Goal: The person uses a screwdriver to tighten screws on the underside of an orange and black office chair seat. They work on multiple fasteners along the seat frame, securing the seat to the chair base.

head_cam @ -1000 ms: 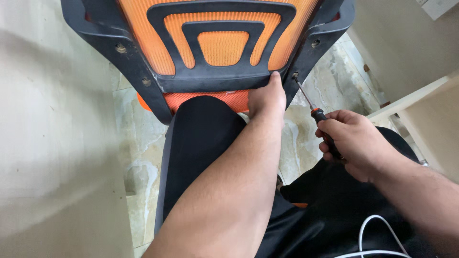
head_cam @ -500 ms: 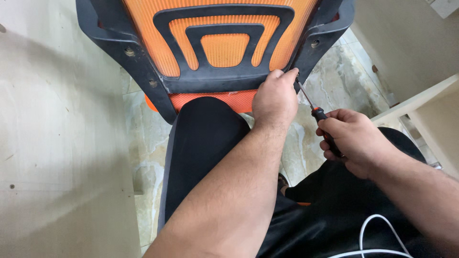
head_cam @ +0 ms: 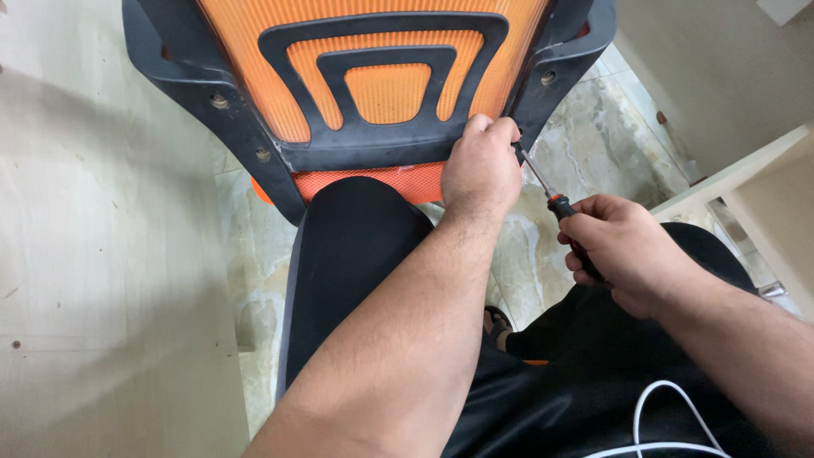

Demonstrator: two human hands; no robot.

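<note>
Left hand (head_cam: 481, 170) has slid up—now clasping the chair frame (head_cam: 373, 153) (lower right)—right hand (head_cam: 623, 246) still grips the screwdriver (head_cam: 551, 193).

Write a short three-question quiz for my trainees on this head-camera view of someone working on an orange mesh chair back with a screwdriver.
1. True or false: the right hand holds the screwdriver by its handle.
2. Where does the left hand rest?
A. flat on the floor
B. on the lower right corner of the black frame
C. on the white cable
3. Fill in: the screwdriver's metal shaft points up and to the left, toward the ____ hand.

Key
1. True; the fingers wrap the dark handle.
2. B; it grips the frame's edge, under the orange mesh.
3. Left; the tip is hidden at that hand's fingers.
</note>
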